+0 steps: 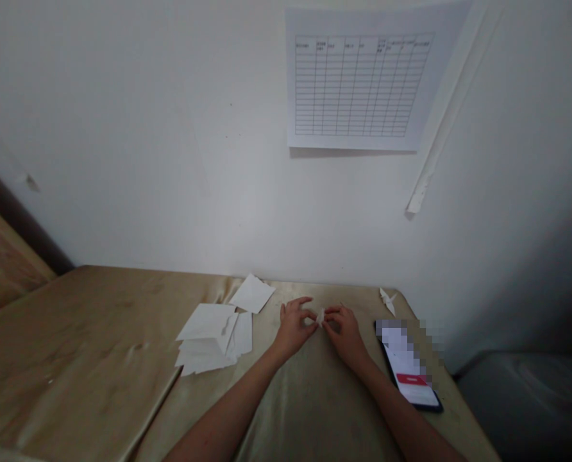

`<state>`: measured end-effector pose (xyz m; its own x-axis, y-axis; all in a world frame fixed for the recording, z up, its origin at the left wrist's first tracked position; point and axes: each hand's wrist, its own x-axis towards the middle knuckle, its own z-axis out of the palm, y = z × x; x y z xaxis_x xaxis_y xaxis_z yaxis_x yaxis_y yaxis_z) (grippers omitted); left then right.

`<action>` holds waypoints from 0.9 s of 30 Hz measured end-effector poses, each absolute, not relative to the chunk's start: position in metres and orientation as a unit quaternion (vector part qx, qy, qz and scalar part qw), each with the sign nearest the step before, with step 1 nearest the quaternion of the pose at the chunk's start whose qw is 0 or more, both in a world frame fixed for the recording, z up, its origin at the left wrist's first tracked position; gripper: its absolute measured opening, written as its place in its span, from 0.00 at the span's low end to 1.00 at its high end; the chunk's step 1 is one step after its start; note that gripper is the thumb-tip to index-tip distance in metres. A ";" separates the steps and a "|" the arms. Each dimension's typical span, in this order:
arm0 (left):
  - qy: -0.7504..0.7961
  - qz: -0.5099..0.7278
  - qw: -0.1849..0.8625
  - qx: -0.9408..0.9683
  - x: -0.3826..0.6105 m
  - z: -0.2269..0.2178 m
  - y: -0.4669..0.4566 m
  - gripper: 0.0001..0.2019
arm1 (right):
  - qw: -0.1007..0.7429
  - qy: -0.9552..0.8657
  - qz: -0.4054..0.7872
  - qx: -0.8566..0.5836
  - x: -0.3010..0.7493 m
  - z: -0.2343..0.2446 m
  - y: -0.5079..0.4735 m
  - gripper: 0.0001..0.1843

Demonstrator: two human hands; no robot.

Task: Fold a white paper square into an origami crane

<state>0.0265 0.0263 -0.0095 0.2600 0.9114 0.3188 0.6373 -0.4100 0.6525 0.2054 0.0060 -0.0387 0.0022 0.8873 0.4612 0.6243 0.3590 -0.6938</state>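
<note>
My left hand (294, 326) and my right hand (346, 330) meet over the table, and both pinch a small folded white paper piece (320, 316) between their fingertips. The paper is tiny and its shape is hard to make out. A pile of loose white paper sheets (213, 337) lies just left of my left hand. One more sheet (252, 294) sits apart near the wall.
The table (84, 346) is covered with a shiny tan cloth. A phone (408, 372) with a lit screen lies right of my right hand. A small folded paper crane (387, 299) rests by the wall. A printed table chart (358, 83) hangs on the white wall.
</note>
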 end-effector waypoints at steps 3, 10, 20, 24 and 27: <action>0.506 0.341 0.203 0.766 0.026 -0.010 0.027 0.05 | 0.436 -0.701 0.132 -0.548 0.205 -0.039 0.006 0.05; 0.509 0.337 0.208 0.765 0.026 -0.011 0.030 0.07 | 0.421 -0.716 0.110 -0.545 0.203 -0.037 0.003 0.05; 0.513 0.370 0.199 0.749 0.026 -0.009 0.032 0.08 | 0.417 -0.713 0.098 -0.554 0.197 -0.038 0.002 0.06; 0.513 0.369 0.194 0.750 0.024 -0.009 0.032 0.06 | 0.418 -0.715 0.096 -0.551 0.200 -0.039 0.003 0.06; 0.513 0.355 0.189 0.758 0.025 -0.011 0.031 0.04 | 0.425 -0.711 0.092 -0.552 0.204 -0.041 0.005 0.06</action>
<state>0.0250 0.0313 -0.0111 0.2214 0.9123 0.3445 0.6430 -0.4022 0.6518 0.2038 0.0050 -0.0408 -0.0288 0.8636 0.5034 0.7077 0.3733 -0.5998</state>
